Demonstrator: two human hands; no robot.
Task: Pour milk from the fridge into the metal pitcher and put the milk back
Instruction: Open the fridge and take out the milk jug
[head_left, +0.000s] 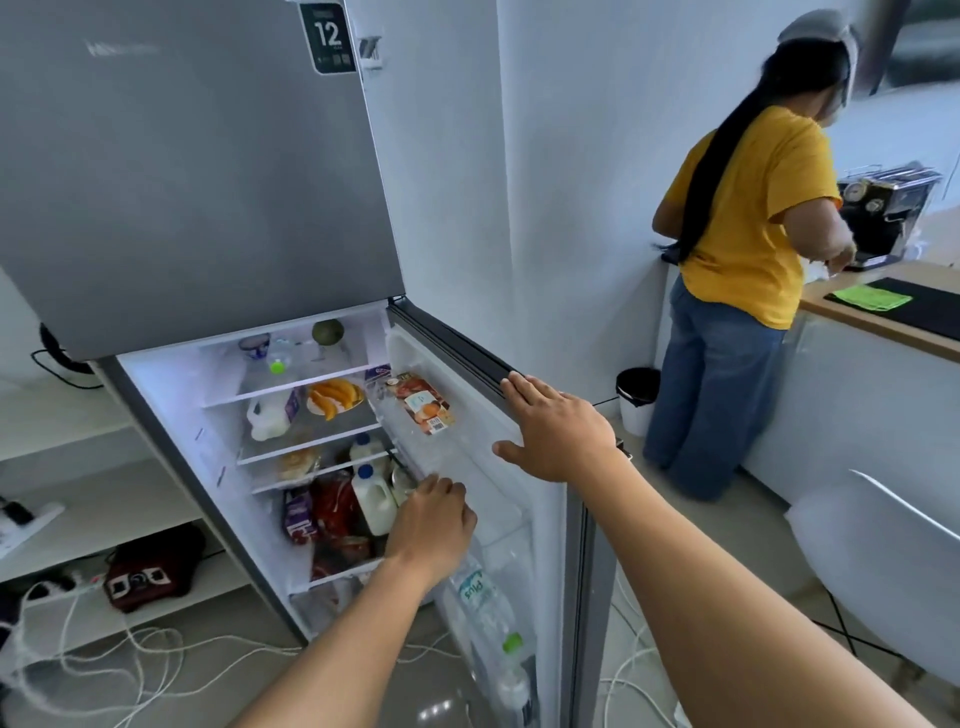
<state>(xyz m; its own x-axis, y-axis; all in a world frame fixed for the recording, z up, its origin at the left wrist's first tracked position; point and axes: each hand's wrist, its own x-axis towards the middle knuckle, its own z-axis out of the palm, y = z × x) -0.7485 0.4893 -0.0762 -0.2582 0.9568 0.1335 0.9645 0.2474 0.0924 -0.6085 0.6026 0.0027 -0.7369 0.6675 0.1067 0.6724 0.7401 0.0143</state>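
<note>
Left hand (431, 525) reached inside fridge (171, 415), fingers curled; whether they held anything could not be told; milk jug (371, 501), blue-capped, stood just beside the knuckles. Right hand (556, 431) lay flat, fingers straight, on door (457, 358). Jug looked full, so probably heavy; plastic likely cold, slick; best taken by its moulded handle.

One head-worn wide-angle view looks forward and down into the open fridge (208, 208) from close by; the frame edges bend, so outlying areas are probably distorted.
</note>
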